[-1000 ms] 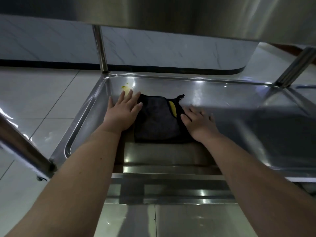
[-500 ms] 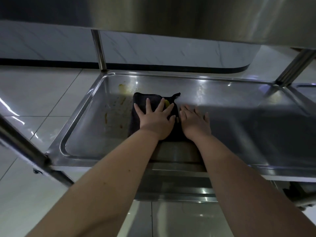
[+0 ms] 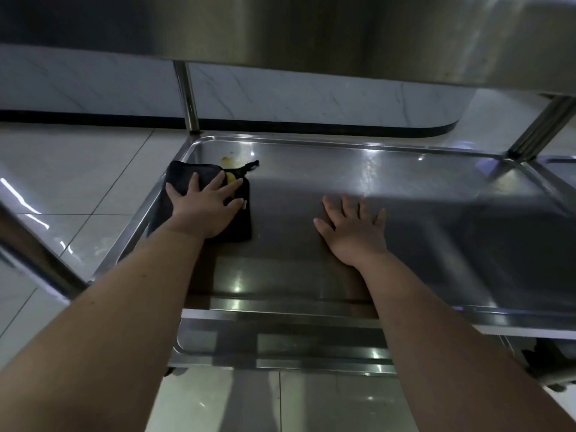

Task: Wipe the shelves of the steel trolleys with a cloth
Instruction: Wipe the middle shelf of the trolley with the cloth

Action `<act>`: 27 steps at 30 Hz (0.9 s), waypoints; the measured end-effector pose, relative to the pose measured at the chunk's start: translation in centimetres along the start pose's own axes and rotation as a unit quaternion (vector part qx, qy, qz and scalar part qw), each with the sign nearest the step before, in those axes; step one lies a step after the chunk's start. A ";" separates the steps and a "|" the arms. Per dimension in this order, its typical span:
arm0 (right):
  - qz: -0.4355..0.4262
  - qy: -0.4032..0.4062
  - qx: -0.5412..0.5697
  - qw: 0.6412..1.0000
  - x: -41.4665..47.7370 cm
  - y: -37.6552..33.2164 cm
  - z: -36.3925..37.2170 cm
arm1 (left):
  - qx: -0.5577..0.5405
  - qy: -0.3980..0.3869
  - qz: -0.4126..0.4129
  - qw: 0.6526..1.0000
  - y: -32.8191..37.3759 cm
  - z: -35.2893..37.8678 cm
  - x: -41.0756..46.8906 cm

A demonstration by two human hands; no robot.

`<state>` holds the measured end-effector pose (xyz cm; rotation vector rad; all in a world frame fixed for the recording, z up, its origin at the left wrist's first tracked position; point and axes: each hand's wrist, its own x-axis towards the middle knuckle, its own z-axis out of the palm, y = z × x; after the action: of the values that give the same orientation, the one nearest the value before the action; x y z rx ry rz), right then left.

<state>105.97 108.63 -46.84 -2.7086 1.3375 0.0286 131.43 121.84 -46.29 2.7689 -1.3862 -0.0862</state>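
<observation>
1. Pale glossy floor tiles (image 3: 78, 169) surround the trolley. Its lower steel shelf (image 3: 374, 182) is a shallow tray with a corner post (image 3: 188, 98) at the far left.
2. Your dark cloth (image 3: 184, 177) lies flat just in front of that post, against the tray's left wall. A yellowish stain (image 3: 229, 157) sits just beyond the cloth, nearer the post.
3. Your left hand (image 3: 202, 210) presses on the cloth, fingers spread. Your right hand (image 3: 353, 235) rests splayed on bare steel, well right of the post.
4. Expect the cloth to be light, soft and likely to bunch on slick steel. Keep a flat palm over its middle rather than pinching an edge.
</observation>
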 end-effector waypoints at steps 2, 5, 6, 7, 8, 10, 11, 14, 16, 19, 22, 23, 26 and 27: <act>0.007 0.005 0.002 1.000 0.0 0.0 0.1 | -0.012 0.014 0.013 1.000 2.5 0.0 0.3; 0.018 0.008 0.015 1.000 0.2 0.1 0.1 | -0.013 0.007 0.068 0.998 8.0 0.1 0.3; 0.020 0.012 0.017 1.000 0.2 0.2 0.1 | -0.008 0.003 0.087 0.996 9.8 0.2 0.1; 0.021 0.015 0.017 1.000 0.2 0.3 0.2 | -0.005 0.003 0.102 0.995 11.2 0.4 0.0; 0.022 0.018 0.016 0.999 0.3 0.4 0.3 | -0.006 0.005 0.112 0.994 12.1 0.5 -0.1; 0.023 0.009 0.017 1.000 0.8 0.4 0.4 | -0.011 0.012 0.117 0.993 12.3 0.7 0.0; 0.022 -0.002 0.019 1.000 1.2 0.4 0.2 | -0.015 0.015 0.116 0.993 12.0 0.7 0.0; 0.005 -0.025 0.026 0.999 3.1 1.0 -1.0 | -0.024 0.021 0.117 0.993 11.6 0.7 0.0; -0.012 -0.024 0.031 0.999 4.4 1.4 -1.7 | -0.022 0.027 0.119 0.992 11.7 0.8 0.1; 0.008 -0.018 0.013 1.000 5.5 1.5 -1.3 | -0.018 0.032 0.120 0.992 11.8 1.2 0.6; 0.017 0.012 -0.036 0.999 5.8 1.5 -0.6 | -0.014 0.025 0.119 0.993 11.9 1.3 1.7; 0.014 0.014 -0.038 0.999 5.9 1.7 -0.5 | -0.012 0.015 0.120 0.993 12.0 1.2 2.3; 0.008 0.017 -0.040 0.999 6.1 2.0 -0.3 | -0.007 -0.006 0.116 0.993 12.7 0.7 4.4; 0.008 0.020 -0.039 0.999 6.2 2.0 -0.3 | -0.008 -0.008 0.112 0.994 13.1 0.6 5.1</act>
<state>108.16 102.52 -47.17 -2.7769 1.3961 0.0285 124.00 109.95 -46.16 2.5850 -1.6808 -0.1108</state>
